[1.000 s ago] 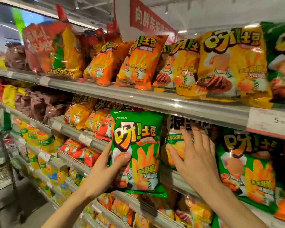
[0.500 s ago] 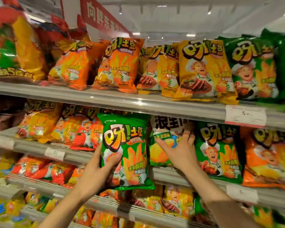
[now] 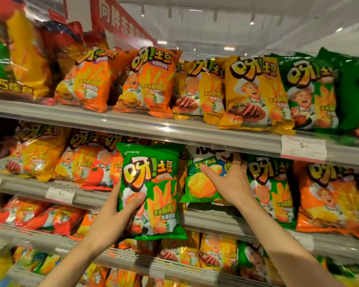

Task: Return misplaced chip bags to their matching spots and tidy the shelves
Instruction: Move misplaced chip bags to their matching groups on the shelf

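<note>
Left hand (image 3: 112, 216) grips the green bag (image 3: 151, 191), thumb across its front, upright before the middle shelf (image 3: 216, 221). Right hand (image 3: 229, 183) rests spread on the corn bag (image 3: 199, 183) standing on that shelf; its fingertips appear to hook the bag's right edge.

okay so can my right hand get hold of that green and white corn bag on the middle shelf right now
Probably yes. Your right hand already lies on the front of the corn bag, thumb and fingers spread across it, nothing between. The green chip bag in your left hand hangs beside it, not over it.
</note>
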The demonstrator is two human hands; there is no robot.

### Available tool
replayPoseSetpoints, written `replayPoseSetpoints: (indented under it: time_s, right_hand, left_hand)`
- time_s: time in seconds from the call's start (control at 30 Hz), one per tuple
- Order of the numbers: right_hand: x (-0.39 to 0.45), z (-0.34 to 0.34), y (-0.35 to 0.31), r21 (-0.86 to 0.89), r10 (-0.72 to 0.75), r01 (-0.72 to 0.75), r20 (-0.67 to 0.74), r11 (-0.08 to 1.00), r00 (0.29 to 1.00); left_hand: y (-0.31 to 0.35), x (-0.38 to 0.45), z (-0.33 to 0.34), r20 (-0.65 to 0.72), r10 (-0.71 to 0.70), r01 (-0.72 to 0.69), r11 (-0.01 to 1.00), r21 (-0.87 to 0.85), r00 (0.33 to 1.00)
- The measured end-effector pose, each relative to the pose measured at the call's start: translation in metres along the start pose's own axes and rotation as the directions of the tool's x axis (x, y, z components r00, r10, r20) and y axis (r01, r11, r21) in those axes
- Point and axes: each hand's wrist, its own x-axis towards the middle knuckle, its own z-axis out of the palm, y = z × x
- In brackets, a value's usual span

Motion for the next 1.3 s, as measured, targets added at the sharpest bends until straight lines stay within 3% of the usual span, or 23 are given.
replayPoseSetpoints:
  time_s: [0.27, 0.37, 0.67, 0.93, 1.3]
  right_hand:
    - [-0.031, -0.013, 0.002, -0.037, -0.061, 0.063, 0.051, 0.997, 0.997]
    - [-0.049, -0.019, 0.012, -0.08, -0.087, 0.088, 0.021, 0.993, 0.996]
    - [-0.082, -0.054, 0.055, -0.121, -0.055, 0.04, -0.122, 0.992, 0.991]
    - [-0.101, -0.083, 0.082, -0.102, 0.067, -0.089, -0.201, 0.991, 0.977]
    - [-0.107, -0.105, 0.111, -0.072, 0.115, -0.135, -0.234, 0.988, 0.965]
  left_hand:
    - [-0.002, -0.001, -0.016, 0.016, 0.024, -0.024, 0.999, 0.034, 1.0]
    - [0.0, -0.002, -0.007, 0.006, 0.061, -0.061, 0.998, 0.025, 0.998]
    - [0.011, 0.012, 0.048, 0.162, 0.174, -0.171, 0.985, -0.034, 0.971]
    - [0.023, 0.037, 0.099, 0.155, 0.29, -0.304, 0.95, 0.074, 0.944]
    - [0.033, 0.062, 0.156, 0.097, 0.33, -0.344, 0.897, 0.277, 0.939]
